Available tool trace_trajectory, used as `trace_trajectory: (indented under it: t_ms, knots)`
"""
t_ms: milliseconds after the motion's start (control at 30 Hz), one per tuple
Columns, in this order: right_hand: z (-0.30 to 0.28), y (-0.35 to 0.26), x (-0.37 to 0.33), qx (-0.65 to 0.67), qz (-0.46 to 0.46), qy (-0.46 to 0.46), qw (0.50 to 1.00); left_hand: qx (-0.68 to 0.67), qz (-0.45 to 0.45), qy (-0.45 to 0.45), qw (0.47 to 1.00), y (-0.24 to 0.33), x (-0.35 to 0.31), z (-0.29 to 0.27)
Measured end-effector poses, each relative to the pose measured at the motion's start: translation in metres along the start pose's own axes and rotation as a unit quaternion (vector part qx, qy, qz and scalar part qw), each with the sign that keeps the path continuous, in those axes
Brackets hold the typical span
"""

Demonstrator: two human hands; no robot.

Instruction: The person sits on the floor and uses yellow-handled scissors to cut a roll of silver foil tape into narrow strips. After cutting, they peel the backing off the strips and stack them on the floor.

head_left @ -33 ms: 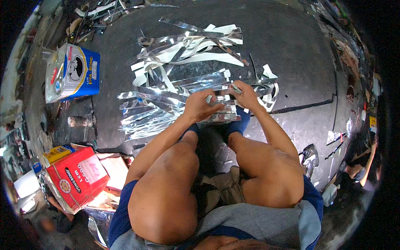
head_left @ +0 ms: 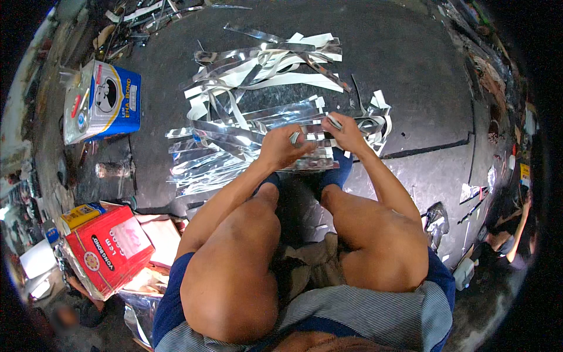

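Both my hands are above a heap of shiny silver strips (head_left: 231, 141), in front of my knees. My left hand (head_left: 282, 146) is closed, with a bit of pale, shiny strip showing between thumb and fingers. Slightly farther right, my right hand (head_left: 347, 132) pinches another pale end of strip. A glossy strip (head_left: 314, 130) spans the short gap between the hands; whether it is one piece with both pinched ends I cannot tell. Farther off lies a second tangle of white and silver strips (head_left: 270, 64). Curled strips (head_left: 378, 126) rest just right of my right hand.
A blue and white tin (head_left: 122, 102) stands at the left, with a clear cylindrical container (head_left: 112, 171) nearer me. A red box (head_left: 108, 249) sits at the lower left. Scraps (head_left: 152, 20) lie at the far left. Another person's arm (head_left: 521, 226) shows at the right edge.
My right hand has shifted very slightly to the left, and its pinched end has tilted a little. My left hand and the heap look nearly the same.
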State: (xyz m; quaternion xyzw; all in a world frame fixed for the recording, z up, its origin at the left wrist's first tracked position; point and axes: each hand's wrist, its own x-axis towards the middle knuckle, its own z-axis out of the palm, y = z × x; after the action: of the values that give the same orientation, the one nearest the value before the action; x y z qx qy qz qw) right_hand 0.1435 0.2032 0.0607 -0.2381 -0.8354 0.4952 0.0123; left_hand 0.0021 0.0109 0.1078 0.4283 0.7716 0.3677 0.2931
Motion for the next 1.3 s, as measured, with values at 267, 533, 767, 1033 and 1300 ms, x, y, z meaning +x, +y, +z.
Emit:
trace_trajectory:
  t_ms: [267, 533, 767, 1033, 1300]
  knots:
    - [0.003, -0.076, -0.005, 0.39, 0.164, -0.046, 0.905, -0.102, -0.046, 0.028, 0.993, 0.012, 0.015, -0.01]
    - [0.006, -0.081, 0.001, 0.445, 0.186, -0.054, 0.874, 0.007, 0.098, -0.002, 0.995, 0.02, 0.008, -0.043]
    - [-0.088, -0.013, -0.006, 0.572, 0.298, 0.144, 0.751, -0.52, -0.2, 0.431, 0.71, -0.081, -0.017, -0.141]
    - [-0.253, 0.087, -0.084, 0.638, 0.136, 0.32, 0.687, -0.345, -0.214, 0.803, 0.436, -0.129, -0.118, -0.305]
    - [-0.123, -0.075, -0.008, 0.363, 0.213, 0.245, 0.873, -0.181, 0.011, 0.462, 0.868, -0.048, -0.019, -0.156]
